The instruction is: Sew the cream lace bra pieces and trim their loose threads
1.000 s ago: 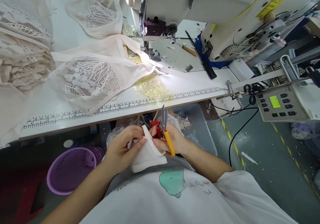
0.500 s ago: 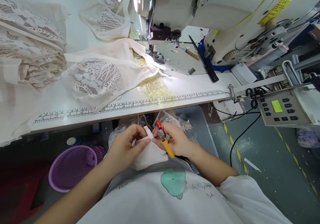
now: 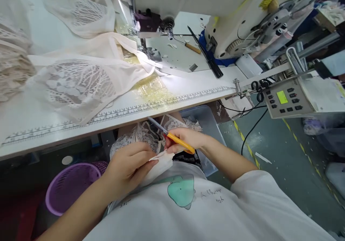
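Note:
Low in front of my body, my left hand (image 3: 133, 163) pinches a folded piece of white fabric (image 3: 159, 167) between thumb and fingers. My right hand (image 3: 185, 138) meets the fabric's other edge with its fingertips. Held across that same hand is a pair of scissors (image 3: 179, 142), seen edge-on, with an orange handle and grey blades that point up and left toward the table edge. A bit of red shows near the fingers. White lace pieces (image 3: 137, 137) lie on my lap behind the hands.
A sewing machine (image 3: 215, 0) stands on the white table (image 3: 188, 93), which has a printed ruler edge. A lace-cup garment (image 3: 81, 83) lies under its needle area. Black tweezers (image 3: 206, 54) rest beyond. Below are a purple basket (image 3: 72, 187) and a grey bin (image 3: 212, 126). A control box (image 3: 291, 97) hangs right.
The scissors have swung in my right hand, so the blades now point up-left. The fabric is lower and turned, its narrow strip no longer showing. The view has shifted to the right.

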Demonstrator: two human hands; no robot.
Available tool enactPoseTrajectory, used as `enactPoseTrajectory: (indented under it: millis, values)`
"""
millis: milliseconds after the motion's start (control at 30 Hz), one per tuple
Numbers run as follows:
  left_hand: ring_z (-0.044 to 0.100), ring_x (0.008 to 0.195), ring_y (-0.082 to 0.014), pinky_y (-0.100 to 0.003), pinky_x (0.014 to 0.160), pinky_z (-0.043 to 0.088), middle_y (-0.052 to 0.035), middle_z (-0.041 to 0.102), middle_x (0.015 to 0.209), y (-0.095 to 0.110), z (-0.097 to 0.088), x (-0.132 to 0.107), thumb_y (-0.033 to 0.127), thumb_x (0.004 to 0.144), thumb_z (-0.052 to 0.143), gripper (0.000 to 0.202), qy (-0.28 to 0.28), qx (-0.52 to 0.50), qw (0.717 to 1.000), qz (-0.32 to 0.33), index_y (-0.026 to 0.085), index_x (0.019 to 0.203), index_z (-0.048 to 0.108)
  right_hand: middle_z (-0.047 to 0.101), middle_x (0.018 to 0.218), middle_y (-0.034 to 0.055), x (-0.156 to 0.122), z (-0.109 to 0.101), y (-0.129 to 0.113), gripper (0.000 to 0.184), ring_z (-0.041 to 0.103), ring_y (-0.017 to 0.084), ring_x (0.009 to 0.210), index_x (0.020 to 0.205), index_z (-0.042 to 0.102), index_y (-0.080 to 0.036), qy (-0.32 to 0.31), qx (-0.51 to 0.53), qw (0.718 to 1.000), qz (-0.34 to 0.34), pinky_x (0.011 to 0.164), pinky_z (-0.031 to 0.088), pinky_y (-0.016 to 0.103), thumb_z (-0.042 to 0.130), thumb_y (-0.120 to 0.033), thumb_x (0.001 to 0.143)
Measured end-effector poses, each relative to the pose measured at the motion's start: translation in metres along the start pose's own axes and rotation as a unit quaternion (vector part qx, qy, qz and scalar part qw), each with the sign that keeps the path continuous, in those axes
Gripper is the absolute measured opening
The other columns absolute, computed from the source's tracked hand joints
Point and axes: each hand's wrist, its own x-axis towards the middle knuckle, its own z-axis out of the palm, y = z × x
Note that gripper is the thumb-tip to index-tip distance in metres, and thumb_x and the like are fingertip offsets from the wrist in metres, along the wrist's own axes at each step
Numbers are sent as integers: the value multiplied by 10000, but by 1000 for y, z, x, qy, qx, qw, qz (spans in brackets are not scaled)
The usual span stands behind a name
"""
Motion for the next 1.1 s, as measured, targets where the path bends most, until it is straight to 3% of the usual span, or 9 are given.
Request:
enactPoseTrajectory:
  millis: [133, 300, 400, 500, 567, 667, 767, 933, 1100]
  values:
    - [553, 662, -128, -232, 558, 404, -40, 622, 777, 0, 7, 2, 85, 854, 429, 181, -12, 57, 996, 66, 178, 904, 576, 466, 603, -87, 9, 4, 0, 268, 459, 75, 540, 709, 461, -184, -45, -132, 989, 55, 491, 362, 182, 714, -204, 624]
    - [482, 513, -111, -252, 443, 312, -6, 576, 663, 3, 28, 3, 110, 886, 358, 264, -23, 169, 979, 108, 175, 723, 554, 559, 742, -20, 23, 24, -6, 225, 551, 164, 717, 736, 462, -197, 119, -336, 929, 99, 575, 382, 234, 637, -108, 627]
    - [450, 477, -105, -249, 418, 289, 5, 539, 622, 1, 34, -1, 122, 899, 328, 303, -31, 185, 978, 95, 177, 709, 556, 581, 926, 64, 26, 28, -4, 271, 561, 236, 892, 840, 467, -190, 204, -350, 909, 93, 679, 406, 295, 604, -77, 636]
    - [470, 495, -94, -218, 436, 324, 2, 553, 663, -1, 27, -5, 142, 897, 364, 247, -20, 134, 990, 44, 175, 753, 562, 597, 918, 52, 22, 23, 0, 275, 579, 211, 862, 832, 469, -191, 216, -334, 914, 85, 692, 431, 289, 628, -92, 631]
    - [507, 540, -91, -192, 477, 374, 1, 563, 687, 1, 19, -6, 142, 877, 412, 196, 20, 84, 996, -18, 177, 751, 559, 613, 865, 18, 18, 19, 5, 267, 588, 165, 766, 807, 475, -195, 182, -276, 942, 64, 650, 451, 261, 678, -175, 634]
    - [525, 568, -94, -180, 508, 404, 16, 559, 658, 4, 9, -6, 145, 841, 467, 170, 104, 21, 985, -135, 183, 700, 555, 631, 906, 25, 12, 16, 16, 393, 566, 119, 678, 828, 475, -197, 114, -34, 992, -48, 609, 467, 249, 737, -396, 612]
    - [534, 600, -97, -181, 528, 413, 21, 588, 686, 6, 10, -8, 186, 797, 536, 122, 206, -61, 948, -235, 186, 681, 576, 627, 916, 40, 9, 20, 25, 527, 523, 96, 634, 839, 481, -197, 92, 124, 976, -152, 583, 456, 242, 784, -497, 529]
    - [487, 527, -89, -173, 460, 380, 39, 577, 602, 8, 17, -10, 268, 687, 642, 101, 330, -148, 854, -375, 185, 656, 594, 537, 677, -31, 8, 35, 22, 425, 480, 89, 572, 783, 527, -185, 204, 21, 966, -158, 535, 429, 221, 772, -472, 588]
    - [555, 672, -106, -174, 582, 431, 32, 647, 745, 21, 7, -3, 265, 713, 665, 49, 378, -171, 843, -343, 231, 748, 665, 510, 614, -20, 5, 41, 3, 299, 463, 103, 550, 674, 499, -191, 315, -121, 914, -227, 509, 401, 234, 643, -445, 737]
